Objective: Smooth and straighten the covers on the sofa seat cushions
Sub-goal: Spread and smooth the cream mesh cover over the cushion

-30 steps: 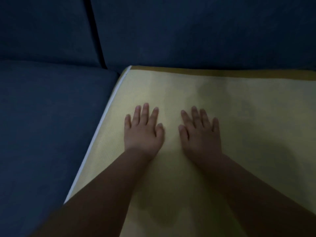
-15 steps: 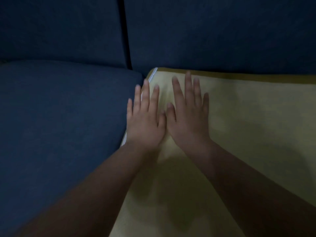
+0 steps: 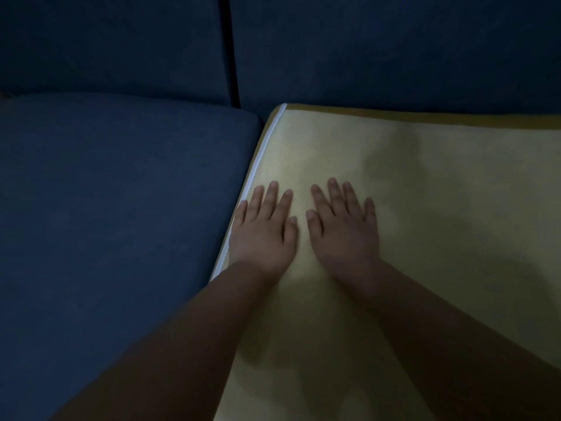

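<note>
Pressing palms down on the yellow cover | left hand at its white piping, right hand just beside, thumbs apart | grip of both hands spread, fingers straight, pinching nothing | cover lies on the right seat, next to the blue seat cushion

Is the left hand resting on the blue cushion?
No, the left hand lies flat on the yellow cover, at its white edge.

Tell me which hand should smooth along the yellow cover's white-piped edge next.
Left, probably. The left hand lies flat at the white piping, its little finger almost on it; the right hand rests further in on the yellow cover.
</note>
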`<state>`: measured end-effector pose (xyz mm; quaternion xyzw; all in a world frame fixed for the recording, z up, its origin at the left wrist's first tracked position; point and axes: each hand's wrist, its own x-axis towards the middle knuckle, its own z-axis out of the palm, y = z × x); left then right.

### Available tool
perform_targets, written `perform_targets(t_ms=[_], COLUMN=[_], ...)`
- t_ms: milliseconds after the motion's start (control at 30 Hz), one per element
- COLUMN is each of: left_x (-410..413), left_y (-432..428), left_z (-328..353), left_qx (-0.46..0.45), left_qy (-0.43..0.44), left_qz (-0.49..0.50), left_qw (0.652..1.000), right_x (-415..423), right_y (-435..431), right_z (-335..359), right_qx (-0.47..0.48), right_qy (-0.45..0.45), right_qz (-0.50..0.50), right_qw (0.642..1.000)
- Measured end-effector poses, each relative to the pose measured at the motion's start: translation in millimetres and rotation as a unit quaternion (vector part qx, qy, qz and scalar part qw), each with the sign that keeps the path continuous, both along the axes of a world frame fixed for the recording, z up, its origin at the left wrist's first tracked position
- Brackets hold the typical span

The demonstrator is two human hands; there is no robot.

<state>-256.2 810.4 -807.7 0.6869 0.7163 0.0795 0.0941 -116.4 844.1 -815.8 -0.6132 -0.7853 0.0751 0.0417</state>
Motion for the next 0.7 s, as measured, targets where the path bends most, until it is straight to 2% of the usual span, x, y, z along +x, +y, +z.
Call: perform_targets(t_ms=[167,267,400,467,633,700], left_x=[-6,-9,-5,-5,1,-1], left_y=[-39,-78,-107,-103,-89,-98], left_z=[4,-3,6,28,87,79], left_qx=[-0.017,0.011,0.014,0.042,0.192,0.185], left_qy=[-0.002,0.014,-0.007,-0.035,-0.062,-0.053], left_qz=[-0.037,-0.031,-0.038,-0.023,0.011,0.004], left_qw=[0.999,0.999,0.999,0.998,0.979,0.981], right_x=[7,13,12,8,-9,-12], right_y=[-31,-63,-96,-100,-113,-121], right_z=[5,5,8,22,71,68], right_qx=[-0.022,-0.015,0.006,0.048,0.170,0.170], right_qy=[0.005,0.014,0.030,0.047,0.112,0.120], right_qz=[0.006,0.004,-0.009,-0.010,-0.006,-0.019], right_qw=[1.000,1.000,1.000,0.998,0.979,0.978])
